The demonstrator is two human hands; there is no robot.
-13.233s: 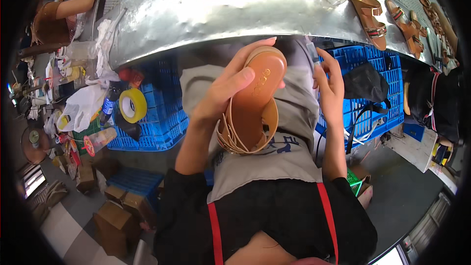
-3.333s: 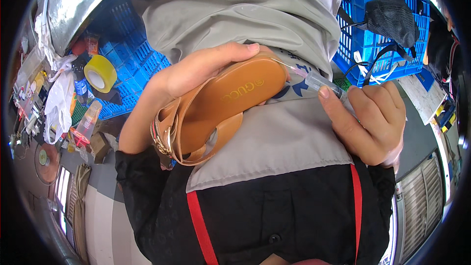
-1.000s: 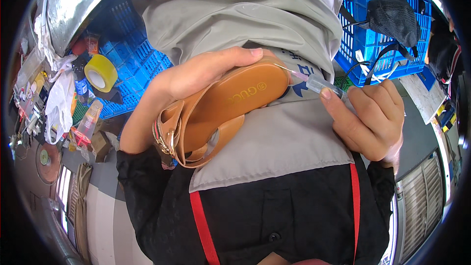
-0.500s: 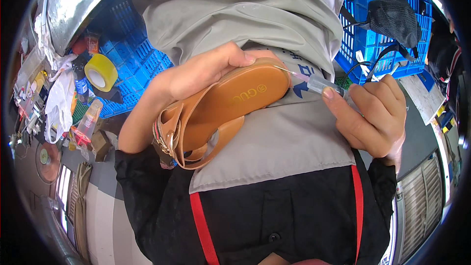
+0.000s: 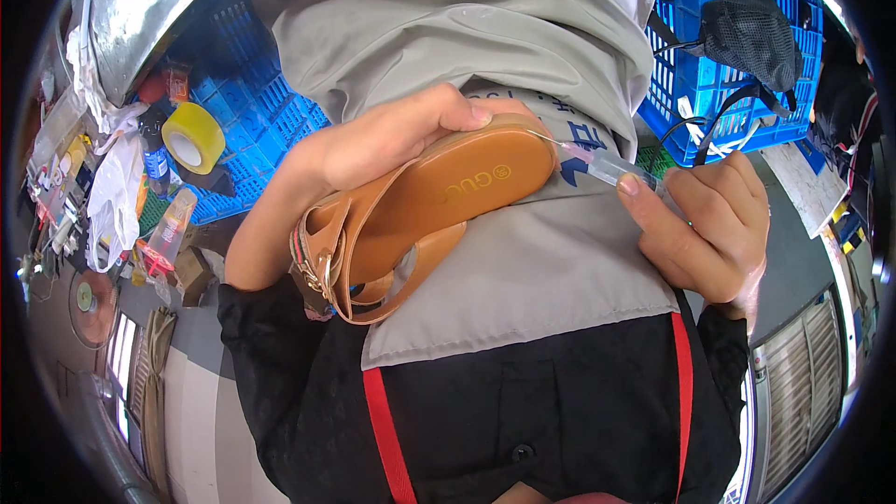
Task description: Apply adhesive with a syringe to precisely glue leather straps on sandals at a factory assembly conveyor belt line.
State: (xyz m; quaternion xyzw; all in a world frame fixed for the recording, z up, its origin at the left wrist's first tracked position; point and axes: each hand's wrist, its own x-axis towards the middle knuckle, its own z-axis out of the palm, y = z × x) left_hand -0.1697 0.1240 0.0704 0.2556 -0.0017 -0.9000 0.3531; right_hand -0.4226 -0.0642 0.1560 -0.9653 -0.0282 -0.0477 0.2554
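Note:
A tan strappy sandal (image 5: 448, 177) lies tilted across my lap, its insole facing up and its buckled straps toward the lower left. My left hand (image 5: 420, 121) grips the sandal along its upper edge, thumb on the rim and the other fingers hidden behind it. Between the thumb and fingers of my right hand (image 5: 705, 224) is a clear syringe (image 5: 611, 166) with a pinkish hub and a thin needle. The needle's tip meets the edge of the insole near the sandal's rounded right end. Beneath the sandal spreads a grey apron (image 5: 541, 271) with dark blue print.
Blue plastic crates (image 5: 252, 135) stand at the left, and another blue crate (image 5: 686, 0) at the right carries a black mesh bag (image 5: 751, 37). A yellow tape roll (image 5: 193, 138), a white plastic bag (image 5: 114, 196) and a clear bottle (image 5: 171, 229) crowd the left side.
The needle tip has shifted slightly rightward and down along the sandal's edge. My right hand has moved down a little with the syringe; my left hand keeps its grip.

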